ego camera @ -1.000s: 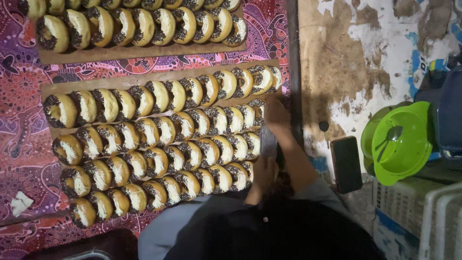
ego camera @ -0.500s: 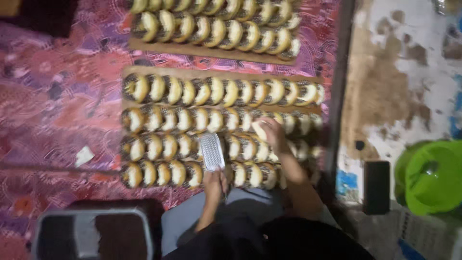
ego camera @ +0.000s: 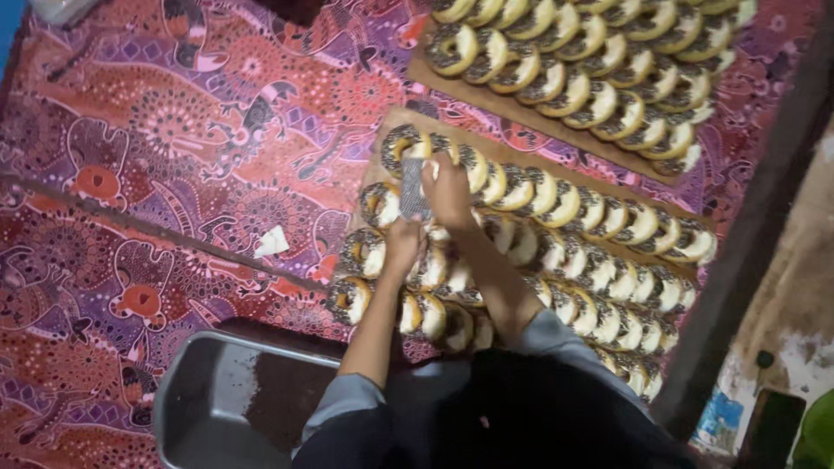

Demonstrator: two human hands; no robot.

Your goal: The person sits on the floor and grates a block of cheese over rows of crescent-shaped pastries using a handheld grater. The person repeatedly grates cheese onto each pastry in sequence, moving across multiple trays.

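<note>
A small metal grater [ego camera: 413, 189] sits above the doughnuts [ego camera: 556, 252] at frame centre, gripped by the closed left hand [ego camera: 401, 245]. The right hand [ego camera: 447, 187] is closed, seemingly on a small block, though that is unclear. Grating looks underway; steady strokes are needed over the wooden board [ego camera: 382, 130]. A grey tray [ego camera: 195, 408] lies lower left.

Hands [ego camera: 434, 204] with grater [ego camera: 413, 189] above doughnuts [ego camera: 556, 204]

Single head-worn view, looking steeply down from above the person's own shoulders, whose dark top fills the lower edge. The frame is rotated: the rows of doughnuts [ego camera: 565, 200] run diagonally from upper left to lower right. Both forearms reach away from the lens to mid-frame. The patterned cloth [ego camera: 156, 156] occupies the left, a grey metal tray [ego camera: 204, 408] the near bottom-left corner.
</note>
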